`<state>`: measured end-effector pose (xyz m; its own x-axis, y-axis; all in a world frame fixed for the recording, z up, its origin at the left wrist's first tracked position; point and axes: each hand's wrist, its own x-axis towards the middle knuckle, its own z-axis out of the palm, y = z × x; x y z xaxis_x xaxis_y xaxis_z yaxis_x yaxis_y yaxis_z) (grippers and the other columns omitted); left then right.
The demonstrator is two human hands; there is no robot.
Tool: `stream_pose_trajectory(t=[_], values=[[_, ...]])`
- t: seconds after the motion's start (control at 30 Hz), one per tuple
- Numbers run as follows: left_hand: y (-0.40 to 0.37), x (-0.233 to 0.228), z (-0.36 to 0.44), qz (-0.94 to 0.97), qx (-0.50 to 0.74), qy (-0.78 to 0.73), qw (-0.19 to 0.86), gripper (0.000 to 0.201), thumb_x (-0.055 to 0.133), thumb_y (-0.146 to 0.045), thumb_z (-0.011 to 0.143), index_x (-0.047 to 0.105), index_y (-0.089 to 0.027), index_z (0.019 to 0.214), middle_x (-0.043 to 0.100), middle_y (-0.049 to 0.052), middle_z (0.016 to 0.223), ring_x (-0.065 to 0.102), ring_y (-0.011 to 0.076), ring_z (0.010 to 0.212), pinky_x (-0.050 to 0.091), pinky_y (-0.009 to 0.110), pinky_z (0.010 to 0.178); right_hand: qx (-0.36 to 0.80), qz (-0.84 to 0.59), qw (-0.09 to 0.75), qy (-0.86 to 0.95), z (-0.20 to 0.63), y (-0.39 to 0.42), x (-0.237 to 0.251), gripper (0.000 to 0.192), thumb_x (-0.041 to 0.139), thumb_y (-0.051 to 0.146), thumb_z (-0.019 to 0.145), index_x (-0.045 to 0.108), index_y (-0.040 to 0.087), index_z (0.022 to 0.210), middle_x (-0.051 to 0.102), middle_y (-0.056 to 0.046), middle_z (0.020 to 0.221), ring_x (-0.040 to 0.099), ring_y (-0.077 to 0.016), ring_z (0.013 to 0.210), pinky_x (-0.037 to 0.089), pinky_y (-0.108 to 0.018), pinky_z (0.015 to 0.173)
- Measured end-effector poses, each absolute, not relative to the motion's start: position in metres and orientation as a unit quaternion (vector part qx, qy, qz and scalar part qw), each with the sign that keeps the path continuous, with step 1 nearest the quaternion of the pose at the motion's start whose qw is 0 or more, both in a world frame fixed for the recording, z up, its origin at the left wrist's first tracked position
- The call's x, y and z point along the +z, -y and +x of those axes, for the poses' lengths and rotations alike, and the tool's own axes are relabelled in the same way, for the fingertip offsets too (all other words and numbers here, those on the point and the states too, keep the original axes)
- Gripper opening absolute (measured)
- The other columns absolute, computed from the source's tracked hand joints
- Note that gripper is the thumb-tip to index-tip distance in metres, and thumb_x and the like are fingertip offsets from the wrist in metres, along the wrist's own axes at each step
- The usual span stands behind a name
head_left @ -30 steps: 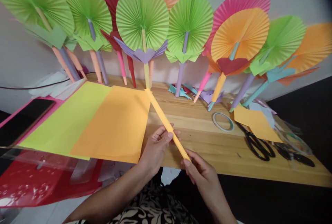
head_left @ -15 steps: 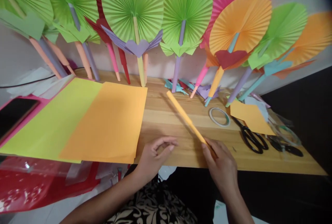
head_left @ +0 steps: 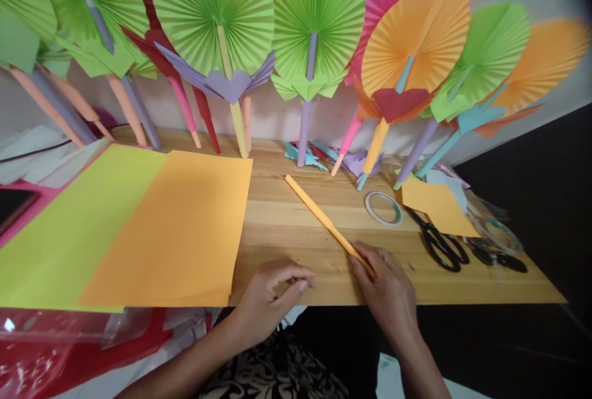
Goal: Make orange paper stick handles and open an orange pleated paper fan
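Observation:
My right hand grips the near end of a thin rolled orange paper stick, which lies slanted on the wooden tabletop and points up and left. My left hand rests at the table's front edge just left of it, fingers loosely curled, holding nothing. An orange paper sheet lies flat to the left, overlapping a yellow-green sheet.
Many pleated paper fans on rolled stems lean against the wall behind. A tape roll, black scissors, an orange paper scrap and cut scraps lie on the right. Red plastic sits below left.
My left hand let go of the orange stick and dropped to the table edge. My right hand carried the stick right and laid it down on the wood.

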<state>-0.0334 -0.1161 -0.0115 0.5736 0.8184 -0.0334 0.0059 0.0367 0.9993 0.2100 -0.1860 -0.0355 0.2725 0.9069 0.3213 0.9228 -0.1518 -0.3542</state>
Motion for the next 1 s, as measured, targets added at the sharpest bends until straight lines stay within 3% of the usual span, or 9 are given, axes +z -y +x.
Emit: stream_pose_trajectory(t=[0.17, 0.3, 0.43, 0.7, 0.8, 1.0], values=[[0.117, -0.022, -0.032, 0.491, 0.385, -0.358, 0.694, 0.017, 0.068, -0.033, 0.091, 0.08, -0.024, 0.099, 0.077, 0.007, 0.094, 0.066, 0.0184, 0.082, 0.051, 0.033, 0.08, 0.16, -0.756, 0.35, 0.529, 0.194, 0.194, -0.02, 0.03, 0.057, 0.047, 0.094, 0.071, 0.022, 0.102, 0.072, -0.009, 0.098, 0.068, -0.0245, 0.09, 0.053, -0.035, 0.08], [0.104, -0.019, -0.025, 0.317, 0.468, -0.365, 0.74, 0.034, 0.075, -0.037, 0.087, 0.075, -0.023, 0.117, 0.073, 0.009, 0.118, 0.065, 0.0197, 0.095, 0.052, 0.033, 0.08, 0.346, -0.73, 0.396, 0.438, 0.178, 0.204, -0.012, 0.038, 0.064, 0.055, 0.09, 0.069, 0.021, 0.107, 0.074, -0.007, 0.087, 0.066, -0.0194, 0.07, 0.05, -0.028, 0.06], [0.088, -0.009, -0.024, 0.262, 0.513, -0.319, 0.752, 0.033, 0.078, -0.04, 0.084, 0.077, -0.019, 0.11, 0.073, 0.011, 0.118, 0.064, 0.0215, 0.101, 0.053, 0.032, 0.081, 0.438, -0.677, 0.416, 0.42, 0.165, 0.21, -0.015, 0.037, 0.068, 0.054, 0.089, 0.07, 0.021, 0.105, 0.073, -0.003, 0.076, 0.057, -0.0131, 0.054, 0.046, -0.024, 0.052], [0.081, -0.009, -0.032, 0.225, 0.536, -0.3, 0.756, 0.03, 0.085, -0.035, 0.078, 0.077, -0.018, 0.102, 0.074, 0.007, 0.09, 0.065, 0.0166, 0.089, 0.051, 0.027, 0.076, 0.396, -0.692, 0.406, 0.447, 0.156, 0.215, -0.014, 0.03, 0.069, 0.049, 0.087, 0.075, 0.022, 0.101, 0.074, -0.002, 0.074, 0.061, -0.0126, 0.055, 0.05, -0.021, 0.054], [0.08, -0.01, -0.031, 0.211, 0.537, -0.296, 0.761, 0.031, 0.087, -0.034, 0.075, 0.077, -0.017, 0.098, 0.074, 0.006, 0.088, 0.065, 0.0155, 0.085, 0.051, 0.026, 0.074, 0.33, -0.706, 0.392, 0.49, 0.153, 0.215, -0.009, 0.026, 0.067, 0.045, 0.088, 0.076, 0.022, 0.097, 0.076, -0.002, 0.074, 0.066, -0.0144, 0.058, 0.053, -0.02, 0.055], [0.08, -0.006, -0.029, 0.191, 0.557, -0.292, 0.753, 0.027, 0.089, -0.032, 0.073, 0.077, -0.017, 0.093, 0.072, 0.006, 0.086, 0.065, 0.0151, 0.085, 0.052, 0.024, 0.071, 0.147, -0.689, 0.381, 0.599, 0.152, 0.217, -0.012, 0.018, 0.065, 0.033, 0.092, 0.076, 0.022, 0.1, 0.081, -0.003, 0.09, 0.078, -0.017, 0.076, 0.06, -0.019, 0.073]])
